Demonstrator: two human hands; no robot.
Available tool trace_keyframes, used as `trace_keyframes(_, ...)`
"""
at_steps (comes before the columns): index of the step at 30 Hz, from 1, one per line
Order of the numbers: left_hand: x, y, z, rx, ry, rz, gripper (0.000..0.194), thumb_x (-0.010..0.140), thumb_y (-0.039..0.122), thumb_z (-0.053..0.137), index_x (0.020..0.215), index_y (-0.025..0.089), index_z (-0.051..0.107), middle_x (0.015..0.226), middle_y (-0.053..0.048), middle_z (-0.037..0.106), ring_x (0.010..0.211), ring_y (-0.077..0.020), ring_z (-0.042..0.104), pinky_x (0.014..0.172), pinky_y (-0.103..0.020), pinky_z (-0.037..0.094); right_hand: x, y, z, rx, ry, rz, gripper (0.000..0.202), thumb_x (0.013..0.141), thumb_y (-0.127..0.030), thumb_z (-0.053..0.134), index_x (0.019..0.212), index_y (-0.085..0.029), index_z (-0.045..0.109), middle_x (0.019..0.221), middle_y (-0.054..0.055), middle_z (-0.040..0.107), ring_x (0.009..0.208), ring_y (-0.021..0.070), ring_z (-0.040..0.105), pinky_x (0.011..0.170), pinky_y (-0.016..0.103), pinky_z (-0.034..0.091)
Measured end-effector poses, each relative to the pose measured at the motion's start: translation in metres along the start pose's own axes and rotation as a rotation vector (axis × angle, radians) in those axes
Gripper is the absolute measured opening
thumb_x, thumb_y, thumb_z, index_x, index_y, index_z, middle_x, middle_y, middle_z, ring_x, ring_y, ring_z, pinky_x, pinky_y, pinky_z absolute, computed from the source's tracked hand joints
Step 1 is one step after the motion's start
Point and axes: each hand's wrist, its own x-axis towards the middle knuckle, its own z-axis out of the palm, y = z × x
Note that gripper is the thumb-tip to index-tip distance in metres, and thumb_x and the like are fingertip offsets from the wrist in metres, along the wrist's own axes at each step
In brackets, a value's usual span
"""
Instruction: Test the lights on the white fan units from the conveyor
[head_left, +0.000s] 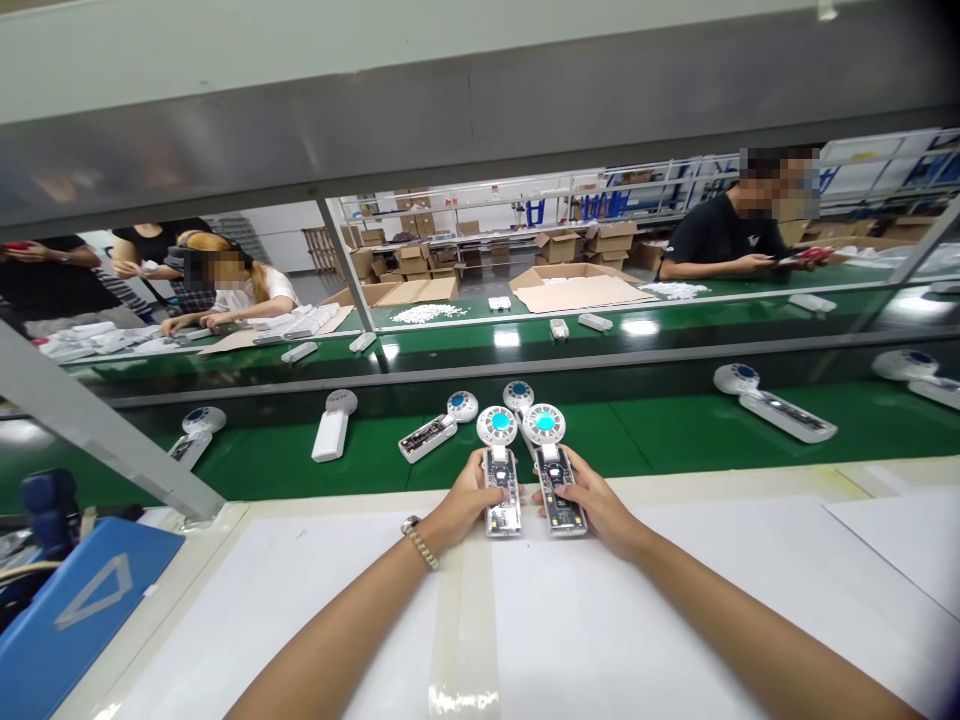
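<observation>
Just below the frame's centre, my left hand (472, 488) pinches one round-headed device (501, 518) and my right hand (594, 498) a matching device (564, 518), thumbs in front, probably so both blue centres (545, 423) face me.

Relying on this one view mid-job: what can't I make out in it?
All in the head view:
Backs of the left unit and right unit: turned away from the camera, against the left hand and right hand.
Rear unit: handle mostly hidden by the held units.
Leftmost unit: lower end behind the slanted post.
Rightmost unit: cut off by the right edge.
Small white pieces: too small to tell their shape.
</observation>
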Motion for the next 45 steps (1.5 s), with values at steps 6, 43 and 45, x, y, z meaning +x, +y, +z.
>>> trace_keyframes(6,0.0,0.0,-0.001,0.017,-0.037,-0.008,0.058,0.061,0.014,0.074,0.107,0.02,0.038,0.103,-0.008,0.052,0.089,-0.0255,0.06,0.078,-0.042,0.047,-0.001,0.0,0.0,-0.023,-0.033,-0.014,0.08,0.068,-0.027,0.068,0.132,-0.024,0.02,0.088,0.004,0.063,0.074,0.0194,0.063,0.066,0.032,0.049)
trace_keyframes(43,-0.002,0.008,0.0,-0.056,-0.134,-0.052,0.05,0.066,0.011,0.07,0.109,0.019,0.047,0.12,-0.012,0.05,0.1,-0.0257,0.056,0.078,-0.032,0.046,0.001,0.004,-0.005,0.048,-0.053,-0.039,0.068,0.066,-0.029,0.07,0.122,-0.028,0.031,0.084,0.001,0.064,0.071,0.0205,0.064,0.066,0.034,0.048)
trace_keyframes(45,-0.003,0.01,0.001,-0.082,-0.187,-0.081,0.038,0.069,0.019,0.068,0.103,0.014,0.052,0.108,-0.013,0.058,0.094,-0.0253,0.058,0.078,-0.032,0.045,-0.001,0.005,-0.002,0.092,-0.075,-0.035,0.046,0.072,-0.041,0.062,0.112,-0.027,0.043,0.075,0.001,0.066,0.066,0.02,0.063,0.063,0.033,0.048)
